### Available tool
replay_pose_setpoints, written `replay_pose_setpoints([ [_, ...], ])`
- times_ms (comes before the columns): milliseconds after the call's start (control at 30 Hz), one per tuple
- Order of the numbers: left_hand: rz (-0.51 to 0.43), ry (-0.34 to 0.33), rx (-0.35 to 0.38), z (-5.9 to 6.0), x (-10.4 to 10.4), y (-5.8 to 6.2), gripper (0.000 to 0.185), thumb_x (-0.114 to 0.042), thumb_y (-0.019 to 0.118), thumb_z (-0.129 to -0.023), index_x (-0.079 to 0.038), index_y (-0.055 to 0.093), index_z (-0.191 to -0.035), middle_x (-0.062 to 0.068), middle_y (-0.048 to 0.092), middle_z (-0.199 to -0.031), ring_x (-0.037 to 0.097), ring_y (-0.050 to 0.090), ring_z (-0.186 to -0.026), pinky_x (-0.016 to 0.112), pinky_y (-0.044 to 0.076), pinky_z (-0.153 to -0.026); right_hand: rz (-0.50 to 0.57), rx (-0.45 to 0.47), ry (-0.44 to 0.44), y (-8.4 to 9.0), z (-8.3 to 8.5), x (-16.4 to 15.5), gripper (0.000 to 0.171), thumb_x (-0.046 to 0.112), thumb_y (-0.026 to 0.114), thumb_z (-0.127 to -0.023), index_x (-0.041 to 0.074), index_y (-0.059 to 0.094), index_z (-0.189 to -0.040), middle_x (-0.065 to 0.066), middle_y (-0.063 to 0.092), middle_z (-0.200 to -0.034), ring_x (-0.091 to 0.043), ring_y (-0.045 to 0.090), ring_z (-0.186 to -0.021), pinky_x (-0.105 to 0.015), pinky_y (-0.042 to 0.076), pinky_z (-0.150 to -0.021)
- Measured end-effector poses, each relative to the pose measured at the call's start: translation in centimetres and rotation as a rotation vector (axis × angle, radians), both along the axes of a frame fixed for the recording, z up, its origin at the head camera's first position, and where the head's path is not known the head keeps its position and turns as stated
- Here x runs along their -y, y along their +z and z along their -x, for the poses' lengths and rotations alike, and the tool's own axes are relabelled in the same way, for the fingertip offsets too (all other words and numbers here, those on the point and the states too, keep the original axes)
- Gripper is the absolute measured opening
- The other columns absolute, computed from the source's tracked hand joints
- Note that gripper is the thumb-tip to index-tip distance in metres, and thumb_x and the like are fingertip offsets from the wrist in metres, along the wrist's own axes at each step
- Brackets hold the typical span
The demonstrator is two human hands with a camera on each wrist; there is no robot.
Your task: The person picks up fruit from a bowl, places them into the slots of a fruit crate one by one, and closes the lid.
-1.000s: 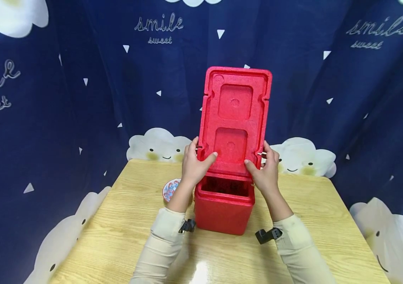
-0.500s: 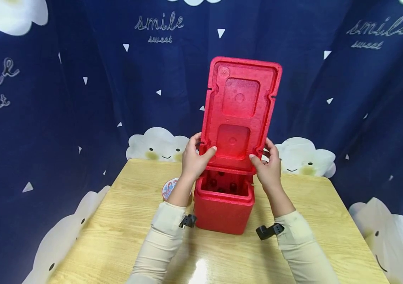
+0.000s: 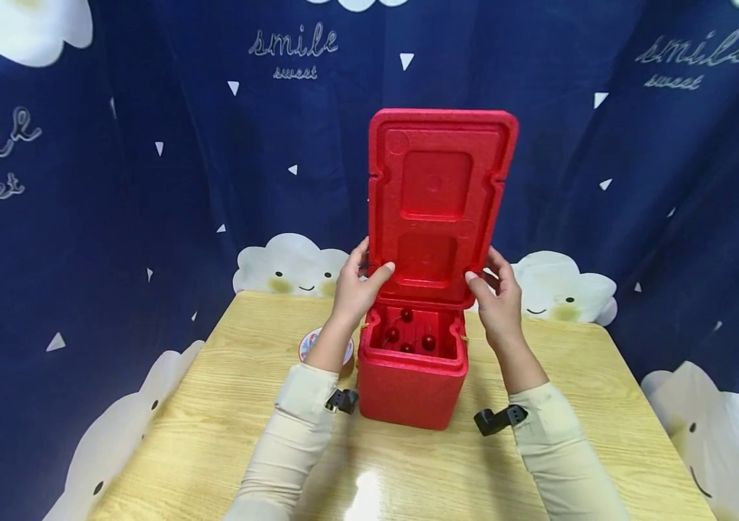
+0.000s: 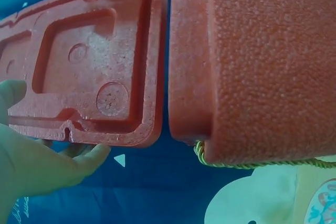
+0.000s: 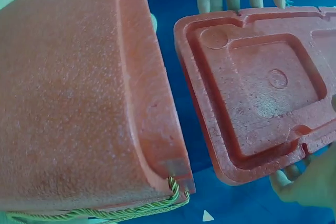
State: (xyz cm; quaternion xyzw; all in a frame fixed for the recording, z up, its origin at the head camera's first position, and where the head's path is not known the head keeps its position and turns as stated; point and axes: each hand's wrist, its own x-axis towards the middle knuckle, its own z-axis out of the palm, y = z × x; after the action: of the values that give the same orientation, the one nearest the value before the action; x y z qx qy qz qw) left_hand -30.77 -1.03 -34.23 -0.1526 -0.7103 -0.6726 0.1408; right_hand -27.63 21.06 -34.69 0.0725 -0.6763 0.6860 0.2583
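A red foam lid [image 3: 437, 184] is held up, underside facing me, above and behind the red foam box [image 3: 411, 394]. My left hand [image 3: 355, 289] grips its left edge, thumb on the underside and fingers behind. On the opposite edge my right hand [image 3: 498, 300] grips it the same way. Both wrist views show a gap between the lid's lower edge and the box. Inside the uncovered box lie several dark red, round, cherry-like balls [image 3: 429, 342] with thin stems. In the right wrist view, a gold twisted cord [image 5: 157, 206] runs along the box side.
A round container with a patterned top [image 3: 309, 341] stands left of the box, partly behind my left forearm. All this is on a light wooden table [image 3: 232, 405]. A dark blue curtain [image 3: 317, 174] with clouds and triangles hangs close behind and around it.
The lid has risen off the box and swayed right, then straightened somewhat. The opening shows more, and the round red things inside have come into view. Both hands keep their grip.
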Motion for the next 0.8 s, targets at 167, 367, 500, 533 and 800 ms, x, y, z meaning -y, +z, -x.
replay_pose_setpoints([
  [167,-0.060,0.014,0.013,0.2,0.1,0.0,0.058,-0.018,0.064,-0.086,-0.008,0.043,-0.139,0.015,0.048,-0.124,0.031,0.052,-0.105,0.037,0.046,-0.084,0.063,-0.012,0.032,0.2,0.0,0.1,0.046,0.003,0.053,-0.090,0.003,0.045,-0.135,-0.013,0.049,-0.124,-0.023,0.049,-0.105,-0.028,0.044,-0.085],
  [367,-0.088,0.009,-0.007,0.1,0.2,0.1,0.063,-0.021,0.065,-0.085,-0.016,0.037,-0.142,0.013,0.045,-0.124,0.028,0.045,-0.112,0.040,0.042,-0.090,0.151,-0.011,0.091,0.4,0.1,0.1,0.047,0.007,0.048,-0.094,0.002,0.038,-0.139,-0.015,0.047,-0.127,-0.023,0.049,-0.110,-0.045,0.035,-0.099],
  [500,-0.129,-0.059,-0.041,-0.3,0.4,0.8,0.063,-0.015,0.064,-0.086,-0.013,0.035,-0.142,0.018,0.046,-0.124,0.032,0.047,-0.113,0.042,0.043,-0.090,0.130,-0.015,0.117,0.6,0.1,0.1,0.047,0.012,0.045,-0.095,0.005,0.038,-0.141,-0.013,0.044,-0.133,-0.025,0.044,-0.118,-0.051,0.032,-0.098],
  [533,-0.133,-0.072,-0.044,-0.6,0.4,1.1,0.061,-0.013,0.063,-0.087,-0.010,0.036,-0.142,0.020,0.045,-0.125,0.034,0.047,-0.113,0.042,0.043,-0.090,0.126,-0.018,0.115,0.6,0.1,0.1,0.046,0.012,0.045,-0.095,0.005,0.039,-0.140,-0.013,0.044,-0.134,-0.026,0.043,-0.118,-0.051,0.032,-0.097],
  [800,-0.137,-0.066,-0.093,-1.4,0.5,1.8,0.053,-0.008,0.061,-0.086,0.000,0.040,-0.134,0.025,0.044,-0.121,0.039,0.045,-0.110,0.040,0.044,-0.084,0.214,-0.030,0.087,0.7,0.3,-0.1,0.040,0.008,0.048,-0.093,0.000,0.044,-0.132,-0.009,0.050,-0.121,-0.025,0.046,-0.113,-0.046,0.030,-0.101],
])
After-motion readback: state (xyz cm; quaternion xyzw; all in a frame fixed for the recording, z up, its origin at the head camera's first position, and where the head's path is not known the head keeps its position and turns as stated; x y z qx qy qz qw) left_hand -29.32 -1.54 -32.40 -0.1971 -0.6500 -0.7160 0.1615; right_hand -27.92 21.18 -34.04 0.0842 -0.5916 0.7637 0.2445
